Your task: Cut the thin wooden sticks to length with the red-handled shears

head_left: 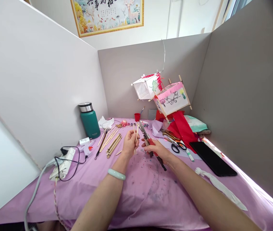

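Bamboo sticks (136,136) stand pinched in the closed grip of the left hand (129,145), held upright above the purple surface (151,192). Just right of them, the right hand (159,150) is wrapped tight around the red handles of the cutters (149,142), whose blades point up beside the sticks. No cut shows yet. More sticks (111,142) lie loose left of the left hand; two finished paper lanterns (161,93) hang beyond.

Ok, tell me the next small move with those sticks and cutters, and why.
Probably bring the cutters in the right hand across to the thin sticks held upright in the left hand: the blades point up beside the sticks but seem not yet around them.
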`<move>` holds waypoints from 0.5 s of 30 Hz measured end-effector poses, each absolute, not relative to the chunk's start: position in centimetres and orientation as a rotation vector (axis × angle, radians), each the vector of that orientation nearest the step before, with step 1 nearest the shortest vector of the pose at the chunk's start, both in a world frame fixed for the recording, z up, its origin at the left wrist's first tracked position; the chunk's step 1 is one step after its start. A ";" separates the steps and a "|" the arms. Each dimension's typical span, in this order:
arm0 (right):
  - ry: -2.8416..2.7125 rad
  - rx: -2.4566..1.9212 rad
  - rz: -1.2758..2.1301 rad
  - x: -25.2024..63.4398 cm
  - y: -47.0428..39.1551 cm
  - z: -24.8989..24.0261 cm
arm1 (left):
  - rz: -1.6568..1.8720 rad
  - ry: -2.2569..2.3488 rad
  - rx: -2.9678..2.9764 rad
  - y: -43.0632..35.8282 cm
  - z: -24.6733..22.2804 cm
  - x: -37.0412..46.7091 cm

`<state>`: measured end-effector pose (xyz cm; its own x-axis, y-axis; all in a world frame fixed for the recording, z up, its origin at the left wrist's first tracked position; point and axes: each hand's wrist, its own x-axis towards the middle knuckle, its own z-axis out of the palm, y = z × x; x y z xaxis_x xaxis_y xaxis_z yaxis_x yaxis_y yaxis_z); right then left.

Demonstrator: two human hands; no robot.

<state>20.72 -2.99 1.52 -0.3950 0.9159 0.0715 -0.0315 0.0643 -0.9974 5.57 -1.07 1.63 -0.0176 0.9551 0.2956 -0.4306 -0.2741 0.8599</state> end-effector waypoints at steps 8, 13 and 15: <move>-1.525 -1.007 1.384 20.1 -3.7 2.1 | 1.645 0.813 1.145 -0.8 1.5 6.2; -1.507 -1.016 1.373 20.0 -3.9 2.3 | 1.704 0.878 1.225 -0.3 0.8 6.4; -1.500 -1.012 1.382 20.0 -3.9 2.2 | 1.727 0.892 1.261 -0.2 0.5 6.4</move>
